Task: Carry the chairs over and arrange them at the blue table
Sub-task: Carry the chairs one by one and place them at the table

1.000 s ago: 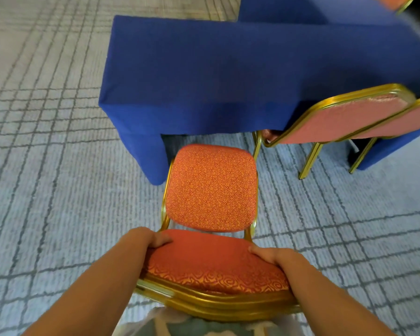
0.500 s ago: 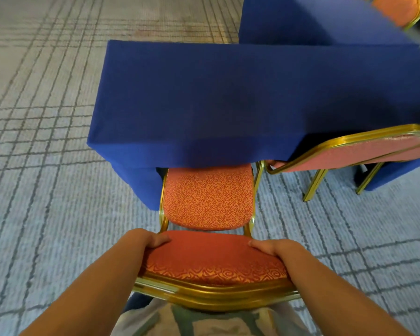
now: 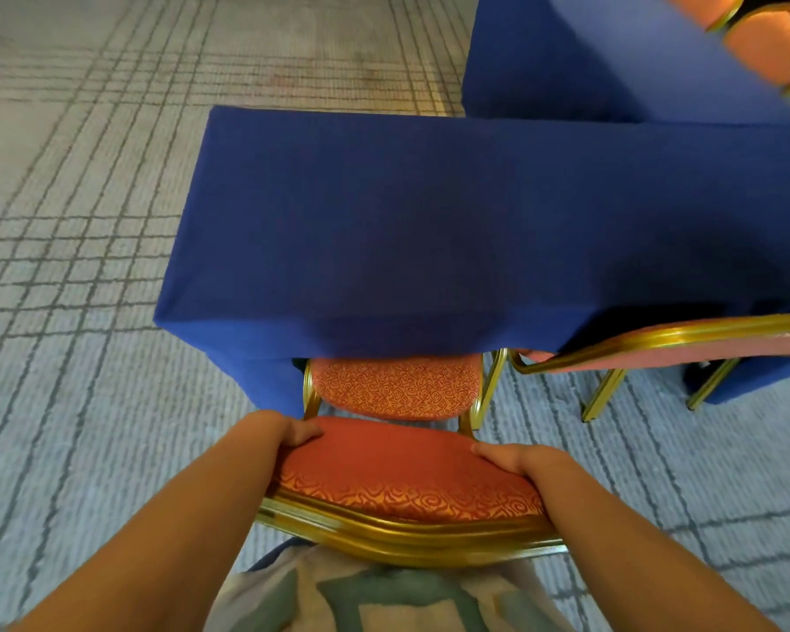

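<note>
Chair (image 3: 397, 472): standing at the near side of the blue table (image 3: 429, 230), close to its left end, far part of the seat (image 3: 395, 387) already hiding under the cloth edge.
Left hand (image 3: 288, 433): gripping the left end of the backrest (image 3: 407, 490), thumb lying on the front padding, fingers wrapping round behind and out of sight.
Right hand (image 3: 507, 458): clasping the right end the same way, thumb pressing on the padding.
Reason for the grip: probably holding both ends to keep the chair square to the table edge while steering it in.
Neighbouring chair (image 3: 657, 353): sitting just to the right, tucked under the same table, its gold frame near the held chair's right side; likely limiting any drift rightward.
Table drape: hanging low at the left corner, possibly catching the seat.
Second table (image 3: 589, 61): standing far right, more chairs (image 3: 767, 38) showing beyond it.
Carpet (image 3: 65, 403): grey, gridded, spreading out to the left.
</note>
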Tool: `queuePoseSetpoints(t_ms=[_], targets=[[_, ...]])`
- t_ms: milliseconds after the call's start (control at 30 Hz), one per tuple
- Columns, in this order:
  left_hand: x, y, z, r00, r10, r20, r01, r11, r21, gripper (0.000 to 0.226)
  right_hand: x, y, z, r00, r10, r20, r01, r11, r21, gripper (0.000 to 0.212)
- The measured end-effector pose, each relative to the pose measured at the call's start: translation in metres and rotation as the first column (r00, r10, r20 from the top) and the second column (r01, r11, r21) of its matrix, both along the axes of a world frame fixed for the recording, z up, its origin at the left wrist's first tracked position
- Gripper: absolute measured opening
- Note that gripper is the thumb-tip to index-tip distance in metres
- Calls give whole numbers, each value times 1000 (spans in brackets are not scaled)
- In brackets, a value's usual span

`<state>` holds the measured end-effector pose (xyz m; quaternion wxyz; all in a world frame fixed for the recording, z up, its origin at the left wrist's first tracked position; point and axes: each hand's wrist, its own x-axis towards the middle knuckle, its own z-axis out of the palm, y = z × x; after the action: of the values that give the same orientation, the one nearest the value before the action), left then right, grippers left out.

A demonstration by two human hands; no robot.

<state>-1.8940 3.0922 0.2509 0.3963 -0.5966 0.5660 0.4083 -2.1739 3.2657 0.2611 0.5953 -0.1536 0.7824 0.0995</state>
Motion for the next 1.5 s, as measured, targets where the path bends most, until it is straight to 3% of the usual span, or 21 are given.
queuePoseSetpoints(t_ms=[433, 667, 733, 833, 933, 1167, 1500], targets=[[-80, -68, -25, 991, 126, -41, -127, 992, -19, 76, -117, -122, -18, 972, 229, -48, -227, 973, 46, 66], [-65, -111, -133, 999, -36, -36, 32, 993, -112, 90, -132, -152, -20, 928, 361, -97, -366, 930, -38, 62], [-74, -114, -113, 1000, -23, -9, 22, 994, -108, 98, -140, -157, -29, 892, 435, -123, -446, 891, -82, 62], [-95, -113, -51, 999, -25, -33, 21, 993, -113, 77, -160, -161, -58, 886, 454, -91, -462, 882, -94, 60], [-106, -116, -22, 999, -42, -24, 38, 990, -134, 69, -158, -170, -44, 899, 431, -72, -435, 899, -57, 61], [-122, -117, -18, 1000, -26, 14, 27, 994, -102, 65, -156, -175, -26, 909, 388, -152, -394, 919, -14, 60], [-127, -108, 12, 997, -63, -35, 56, 985, -162, 57, -132, -172, 4, 887, 375, -271, -425, 891, -158, 53]])
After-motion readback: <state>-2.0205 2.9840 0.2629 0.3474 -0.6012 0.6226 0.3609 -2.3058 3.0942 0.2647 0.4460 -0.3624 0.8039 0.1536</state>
